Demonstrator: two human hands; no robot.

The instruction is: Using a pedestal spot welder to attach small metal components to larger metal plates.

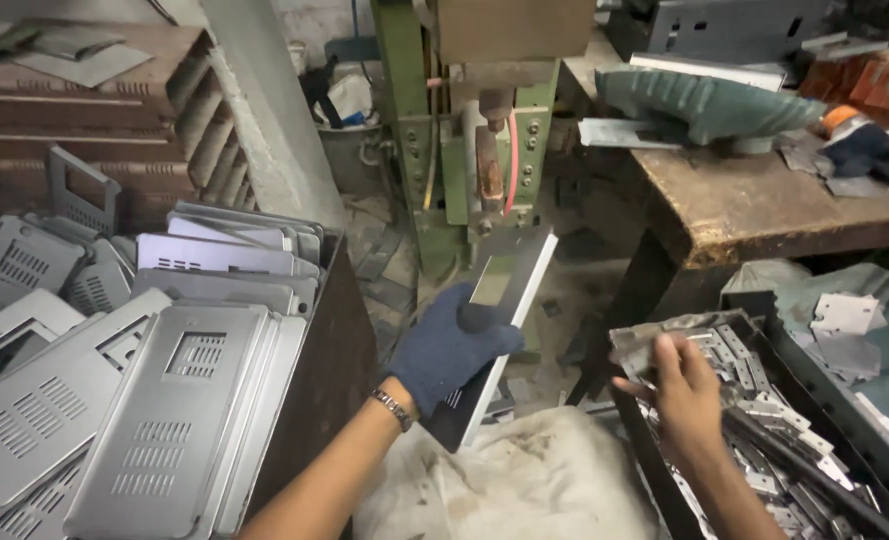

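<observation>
My gloved left hand (450, 350) grips a sheet-metal panel (500, 320) upright below the green press (470, 140). My bare right hand (680, 385) pinches small brackets (755, 385) in the tray (845, 410); picking one bracket cleanly, panel steady, seems best.

Wood bench (765, 205) w/ green ribbed cover (705, 102), sheet-metal bits (620, 132).

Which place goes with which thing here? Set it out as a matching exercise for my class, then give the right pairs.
Things:
1. left hand
2. right hand
3. vented metal panels
4. green machine

Places:
A. stacked at the far left
B. upright ahead, behind the sheet
C. in a blue glove, holding a metal sheet
D. over a bin of small metal brackets

Pairs: 1-C, 2-D, 3-A, 4-B
</observation>
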